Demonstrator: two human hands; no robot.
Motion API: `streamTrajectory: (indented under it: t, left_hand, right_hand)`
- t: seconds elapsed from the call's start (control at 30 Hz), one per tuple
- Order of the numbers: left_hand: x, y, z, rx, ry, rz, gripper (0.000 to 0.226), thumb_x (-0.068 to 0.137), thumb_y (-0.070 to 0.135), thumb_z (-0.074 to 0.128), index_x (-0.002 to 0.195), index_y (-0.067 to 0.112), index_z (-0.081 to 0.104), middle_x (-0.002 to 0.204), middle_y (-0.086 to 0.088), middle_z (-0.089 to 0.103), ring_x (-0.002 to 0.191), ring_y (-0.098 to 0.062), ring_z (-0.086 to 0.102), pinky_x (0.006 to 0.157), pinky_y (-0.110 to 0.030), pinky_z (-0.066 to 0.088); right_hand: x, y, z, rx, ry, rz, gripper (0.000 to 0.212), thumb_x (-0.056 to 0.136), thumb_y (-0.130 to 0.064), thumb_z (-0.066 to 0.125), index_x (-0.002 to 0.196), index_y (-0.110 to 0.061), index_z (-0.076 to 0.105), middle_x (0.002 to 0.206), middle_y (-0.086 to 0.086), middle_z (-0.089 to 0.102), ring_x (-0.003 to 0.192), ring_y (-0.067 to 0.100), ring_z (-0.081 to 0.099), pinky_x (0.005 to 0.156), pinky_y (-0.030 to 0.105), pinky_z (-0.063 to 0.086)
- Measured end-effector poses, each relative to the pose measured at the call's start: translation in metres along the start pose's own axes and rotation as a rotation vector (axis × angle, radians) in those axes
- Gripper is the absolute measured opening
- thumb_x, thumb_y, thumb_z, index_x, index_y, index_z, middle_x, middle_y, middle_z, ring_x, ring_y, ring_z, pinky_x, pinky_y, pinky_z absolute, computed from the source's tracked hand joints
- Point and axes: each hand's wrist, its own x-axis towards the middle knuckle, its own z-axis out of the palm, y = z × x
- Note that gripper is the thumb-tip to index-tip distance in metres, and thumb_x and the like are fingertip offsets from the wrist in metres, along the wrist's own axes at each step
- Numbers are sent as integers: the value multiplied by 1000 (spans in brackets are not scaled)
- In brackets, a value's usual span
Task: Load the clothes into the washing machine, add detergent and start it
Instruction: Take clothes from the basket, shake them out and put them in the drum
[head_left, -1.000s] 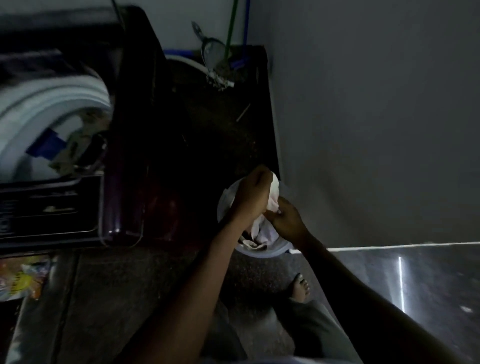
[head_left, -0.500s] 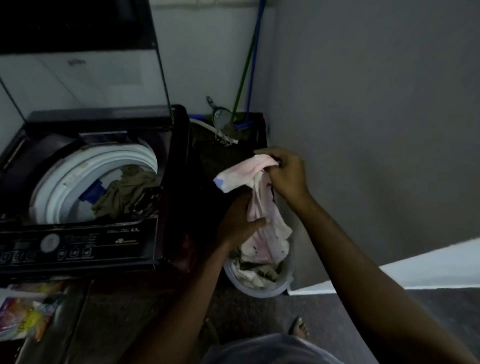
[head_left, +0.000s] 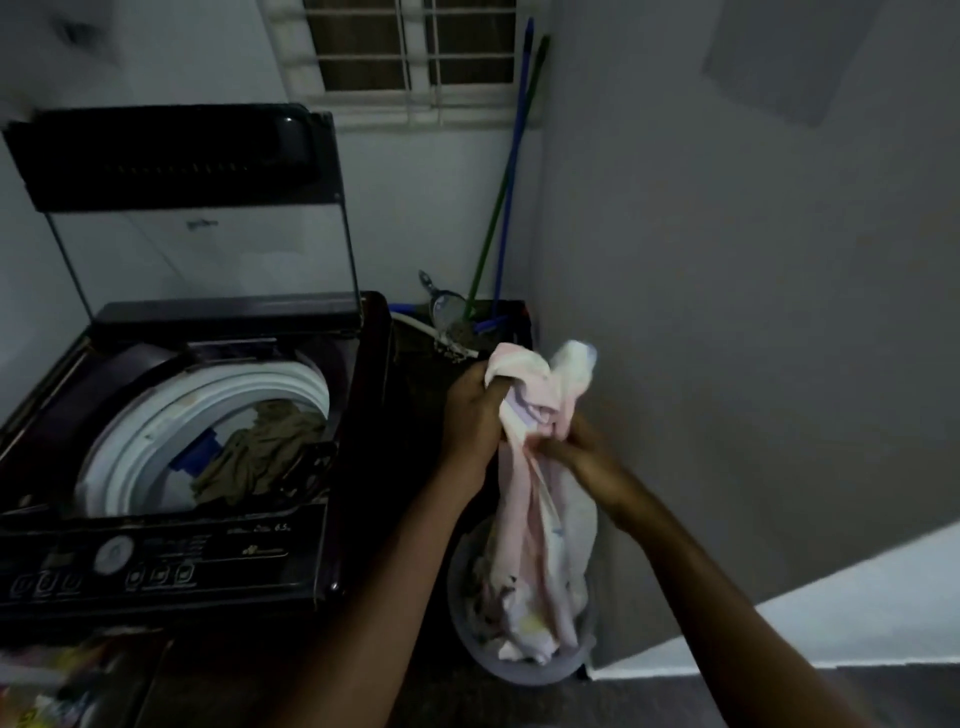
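Note:
A dark top-loading washing machine (head_left: 171, 561) stands at the left with its glass lid (head_left: 202, 244) raised. Inside its white drum (head_left: 156, 431) lie an olive-brown garment (head_left: 260, 452) and something blue. To the right, a pale laundry basket (head_left: 519, 670) on the floor holds more clothes. Above it hangs a pale pink and white garment (head_left: 540, 499), its lower end still inside the basket. My left hand (head_left: 475, 410) grips its top. My right hand (head_left: 576, 452) grips it slightly lower, on the right.
A grey wall rises close on the right. Green and blue broom handles (head_left: 506, 208) and a dustpan (head_left: 447, 306) stand in the back corner. A barred window (head_left: 415, 57) is above. Colourful packets (head_left: 57, 691) lie at the bottom left beside the machine.
The pink and white garment has been pulled up out of the basket. Both hands rose with it and regripped near its top. My view tilted upward.

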Motion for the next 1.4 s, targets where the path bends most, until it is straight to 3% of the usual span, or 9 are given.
streamTrajectory:
  t: [0.2,0.37,0.47,0.73,0.87,1.03,1.17,1.33,1.4]
  left_hand:
    - [2,19,-3,214,-104,66,23,81,18,71,103,23,65,113,-7,69,105,-26,65,95,-53,51]
    - [6,21,-34,1241,-164,721,108,64,37,86,153,24,26,153,-7,33,136,-28,37,105,-42,39]
    - [9,17,-45,1093,-481,404,77,79,35,78,146,30,41,144,-1,49,128,-23,49,98,-35,44]
    - [3,39,-38,1007,-242,629,33,80,32,58,109,21,68,109,-1,69,102,-27,64,78,-40,53]
    - [-4,60,-27,652,-146,577,25,82,19,63,106,14,70,105,-2,71,97,-18,65,79,-26,48]
    - [7,49,-56,607,-26,368,35,82,26,59,116,23,66,118,4,68,111,-16,62,94,-31,48]
    - [12,5,-89,919,70,167,37,87,35,56,120,19,62,123,-2,60,115,-25,57,94,-36,46]
    - [-8,-24,-45,466,-420,263,87,68,11,88,141,10,41,140,-4,50,130,-14,50,108,-28,43]
    - [-11,-25,-33,379,-352,210,101,59,21,93,143,13,37,142,-4,48,131,-10,48,106,-29,44]
  right_hand:
    - [25,21,19,-100,236,-44,34,95,0,52,129,3,51,125,10,57,116,17,55,97,13,42]
    - [46,-5,-5,-430,-4,-135,26,87,-10,55,106,5,63,105,9,63,100,19,58,76,15,41]
    - [52,-11,-10,-502,-129,-70,34,77,-25,52,96,1,63,98,8,64,92,20,60,73,27,44]
    - [10,15,-11,154,-8,2,53,77,7,71,124,-7,52,113,0,64,98,2,65,82,19,53]
    - [-1,64,21,-172,-85,121,87,64,-37,84,139,-17,45,132,-5,56,119,9,55,99,29,46]
    - [8,66,26,-103,379,112,26,89,-7,57,107,10,64,97,12,62,97,22,58,66,16,42]
    - [6,22,-9,48,689,-6,15,80,-15,52,94,-13,58,92,6,61,87,19,57,68,21,44]
    - [33,-51,9,61,535,-181,16,68,-15,53,80,-25,54,81,-8,60,73,1,56,69,21,46]
    - [45,-69,23,2,392,-186,22,66,-12,57,83,-26,59,90,-1,63,80,5,61,72,21,48]
